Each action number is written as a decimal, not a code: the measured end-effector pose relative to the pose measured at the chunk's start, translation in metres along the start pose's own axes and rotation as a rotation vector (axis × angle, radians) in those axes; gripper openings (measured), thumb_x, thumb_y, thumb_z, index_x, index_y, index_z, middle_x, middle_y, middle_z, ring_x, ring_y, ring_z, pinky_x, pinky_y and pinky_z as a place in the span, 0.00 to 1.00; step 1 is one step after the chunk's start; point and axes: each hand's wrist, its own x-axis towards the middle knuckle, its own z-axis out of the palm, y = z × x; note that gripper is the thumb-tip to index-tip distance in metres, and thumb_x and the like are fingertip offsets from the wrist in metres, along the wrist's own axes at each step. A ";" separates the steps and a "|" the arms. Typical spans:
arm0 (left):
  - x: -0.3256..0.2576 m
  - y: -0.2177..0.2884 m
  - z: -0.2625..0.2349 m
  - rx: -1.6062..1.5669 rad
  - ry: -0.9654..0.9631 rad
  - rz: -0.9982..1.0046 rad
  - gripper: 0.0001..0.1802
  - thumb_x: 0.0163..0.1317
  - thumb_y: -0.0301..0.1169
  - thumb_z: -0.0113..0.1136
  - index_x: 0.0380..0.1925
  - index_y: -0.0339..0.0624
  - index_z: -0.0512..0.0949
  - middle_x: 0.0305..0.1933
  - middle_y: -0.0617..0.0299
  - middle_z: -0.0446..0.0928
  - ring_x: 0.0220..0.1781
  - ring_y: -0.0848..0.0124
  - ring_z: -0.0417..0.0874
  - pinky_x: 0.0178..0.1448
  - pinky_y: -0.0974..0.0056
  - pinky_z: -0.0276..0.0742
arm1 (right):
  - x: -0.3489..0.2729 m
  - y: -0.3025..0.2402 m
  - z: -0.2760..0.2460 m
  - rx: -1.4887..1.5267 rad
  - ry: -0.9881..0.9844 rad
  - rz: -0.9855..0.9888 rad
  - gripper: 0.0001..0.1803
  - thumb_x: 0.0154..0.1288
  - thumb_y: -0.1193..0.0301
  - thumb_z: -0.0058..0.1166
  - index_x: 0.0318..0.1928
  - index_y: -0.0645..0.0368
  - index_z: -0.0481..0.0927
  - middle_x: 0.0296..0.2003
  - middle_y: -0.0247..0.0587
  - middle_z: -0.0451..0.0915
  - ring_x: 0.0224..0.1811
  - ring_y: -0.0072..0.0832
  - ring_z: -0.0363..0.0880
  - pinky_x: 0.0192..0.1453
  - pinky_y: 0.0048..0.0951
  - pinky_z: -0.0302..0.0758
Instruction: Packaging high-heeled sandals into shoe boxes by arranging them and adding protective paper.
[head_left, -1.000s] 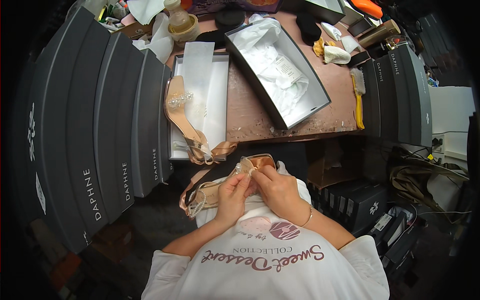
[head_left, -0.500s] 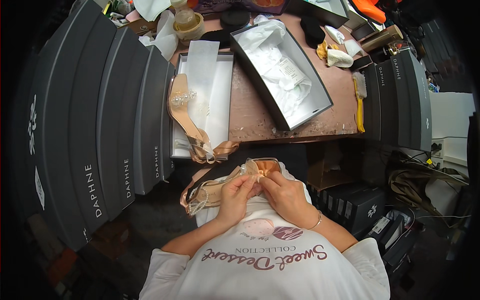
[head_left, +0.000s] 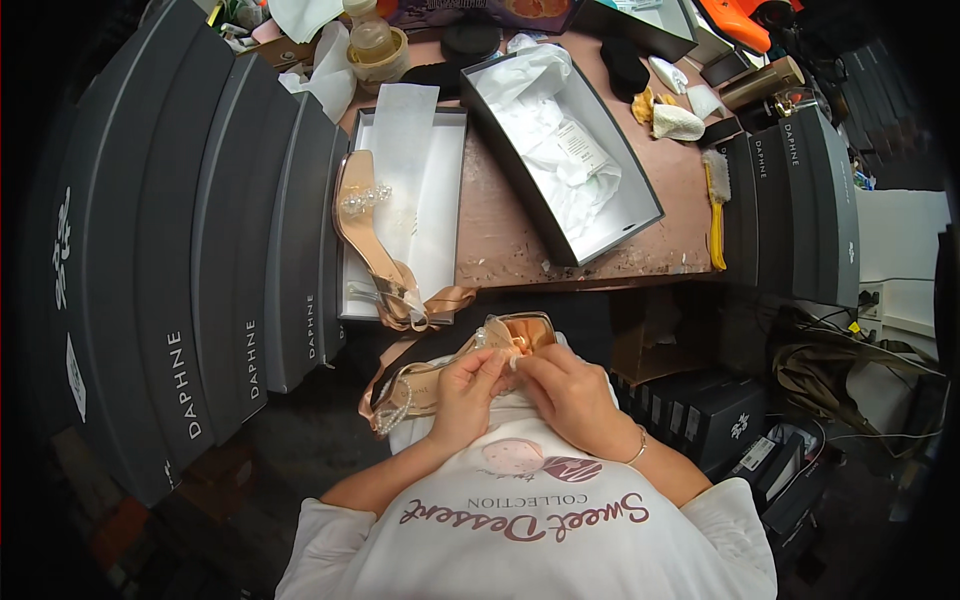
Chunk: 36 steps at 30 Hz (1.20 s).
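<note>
On my lap lies a rose-gold sandal point(head_left: 424, 385) with strings of pearl-like beads; its shiny copper-coloured end point(head_left: 537, 331) points away to the right. My left hand point(head_left: 466, 397) and my right hand point(head_left: 572, 398) meet over it, fingertips pinched together. A small whitish, thin bit shows between them, too small to name. The fingers partly cover the sandal's middle. Ahead on the left, a matching sandal point(head_left: 362, 235) with a beaded strap and a clear heel lies along a shallow white-lined box part point(head_left: 440, 215). Its rose-gold ribbon point(head_left: 452, 298) hangs over the near edge.
An open dark box point(head_left: 636, 205) with white tissue paper point(head_left: 575, 150) stands on the worn pinkish table point(head_left: 500, 240). A yellow-handled brush point(head_left: 717, 215) lies at the right. Dark shoe boxes point(head_left: 235, 240) stand in a row on the left, others point(head_left: 790, 200) on the right.
My hands stay over the sandal, still pinched together. The right fingers have shifted slightly toward me. The sandals and boxes stay in place; the view has moved a little.
</note>
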 end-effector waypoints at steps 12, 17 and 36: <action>-0.002 0.000 -0.002 0.021 0.014 -0.021 0.12 0.71 0.30 0.50 0.46 0.32 0.76 0.43 0.59 0.79 0.44 0.74 0.81 0.52 0.68 0.79 | 0.005 0.003 -0.001 -0.023 -0.028 0.033 0.13 0.53 0.78 0.59 0.42 0.61 0.78 0.31 0.42 0.74 0.25 0.40 0.78 0.27 0.34 0.76; 0.001 -0.004 -0.008 0.000 -0.002 -0.002 0.13 0.71 0.30 0.51 0.46 0.31 0.76 0.43 0.59 0.79 0.43 0.75 0.81 0.51 0.69 0.79 | 0.006 0.004 0.013 -0.058 -0.064 0.027 0.12 0.51 0.77 0.56 0.39 0.60 0.76 0.31 0.42 0.74 0.25 0.38 0.80 0.25 0.35 0.77; -0.003 0.003 0.001 0.046 0.031 0.007 0.13 0.71 0.31 0.51 0.44 0.30 0.76 0.40 0.58 0.80 0.43 0.74 0.81 0.51 0.69 0.79 | 0.005 0.001 0.002 0.024 0.038 -0.005 0.13 0.54 0.78 0.58 0.42 0.61 0.77 0.33 0.43 0.74 0.26 0.40 0.79 0.28 0.35 0.77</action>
